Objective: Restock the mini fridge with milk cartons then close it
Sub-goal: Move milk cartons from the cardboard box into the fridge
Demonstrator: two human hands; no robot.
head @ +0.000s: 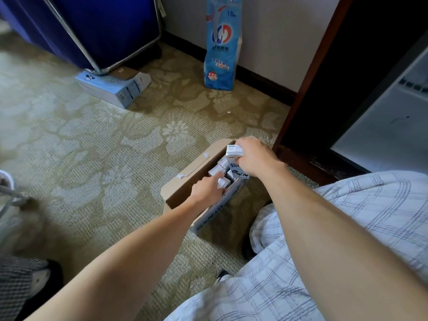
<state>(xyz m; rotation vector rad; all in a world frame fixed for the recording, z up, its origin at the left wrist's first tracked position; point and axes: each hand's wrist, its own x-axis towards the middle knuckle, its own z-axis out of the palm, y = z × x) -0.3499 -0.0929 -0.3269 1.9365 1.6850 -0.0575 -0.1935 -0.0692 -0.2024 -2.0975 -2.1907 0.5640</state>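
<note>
An open cardboard box sits on the carpet with several small white-and-blue milk cartons inside. My right hand grips one milk carton, raised upright above the others in the box. My left hand reaches into the box and its fingers pinch the top of another carton still among the rest. The mini fridge stands open at the right, its pale interior showing beside a dark wooden cabinet frame.
A flat blue carton box lies on the floor under a blue cart with a metal frame. A tall blue plastic pack leans on the wall. My plaid-clad knees are at bottom right.
</note>
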